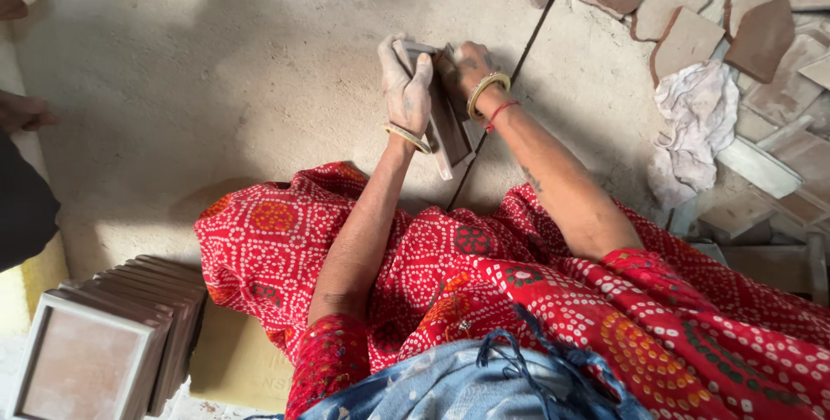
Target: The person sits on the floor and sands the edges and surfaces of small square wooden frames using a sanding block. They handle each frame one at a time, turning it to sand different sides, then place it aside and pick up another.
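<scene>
By my left knee stands a row of framed tiles (130, 333). Farther out, my left hand (406, 83) wraps its fingers over a flat brown tile (450, 126) held on edge above the floor (216, 83); my right hand (467, 65) seems to grip its far side. Beyond lie broken slabs (683, 39).

Stacked framed tiles (104, 333) lower left; white rag (696, 121) and broken slabs (692, 5) right.
</scene>
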Motion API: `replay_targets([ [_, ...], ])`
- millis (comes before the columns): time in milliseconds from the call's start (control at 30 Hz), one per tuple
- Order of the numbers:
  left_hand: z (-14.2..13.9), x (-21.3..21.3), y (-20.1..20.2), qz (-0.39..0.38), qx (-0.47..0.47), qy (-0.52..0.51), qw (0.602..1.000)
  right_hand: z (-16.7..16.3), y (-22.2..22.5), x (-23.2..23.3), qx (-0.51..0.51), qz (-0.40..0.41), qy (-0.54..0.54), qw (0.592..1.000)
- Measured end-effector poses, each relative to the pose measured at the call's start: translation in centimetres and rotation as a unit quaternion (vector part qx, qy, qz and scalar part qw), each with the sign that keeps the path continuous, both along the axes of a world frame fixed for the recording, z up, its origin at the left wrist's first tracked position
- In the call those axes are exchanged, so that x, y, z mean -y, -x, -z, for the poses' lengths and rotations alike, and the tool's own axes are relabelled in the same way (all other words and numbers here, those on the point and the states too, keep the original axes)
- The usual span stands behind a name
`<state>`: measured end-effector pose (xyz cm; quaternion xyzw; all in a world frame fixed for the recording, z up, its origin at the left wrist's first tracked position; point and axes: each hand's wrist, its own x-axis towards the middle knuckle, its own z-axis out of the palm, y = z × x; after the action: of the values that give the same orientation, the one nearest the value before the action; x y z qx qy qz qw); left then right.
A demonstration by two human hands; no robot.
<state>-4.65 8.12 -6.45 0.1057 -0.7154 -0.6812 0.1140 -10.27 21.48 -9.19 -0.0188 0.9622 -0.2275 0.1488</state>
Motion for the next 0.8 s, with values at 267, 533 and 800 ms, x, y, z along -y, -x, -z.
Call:
replay_targets([
  [267,0.3,0.1,-0.5,-0.007,-0.007,0.000,1.000,-0.4,-2.8,-1.8,0.100,0.016,0.019,0.995],
  [533,0.9,0.4,-0.2,-0.016,0.007,-0.016,1.000,-2.0,0.6,0.2,0.048,0.007,-0.010,0.999],
  [800,0.9,0.5,-0.6,-0.024,0.009,-0.032,0.999,1.0,-8.2,-5.4,0.048,-0.119,-0.036,0.991],
])
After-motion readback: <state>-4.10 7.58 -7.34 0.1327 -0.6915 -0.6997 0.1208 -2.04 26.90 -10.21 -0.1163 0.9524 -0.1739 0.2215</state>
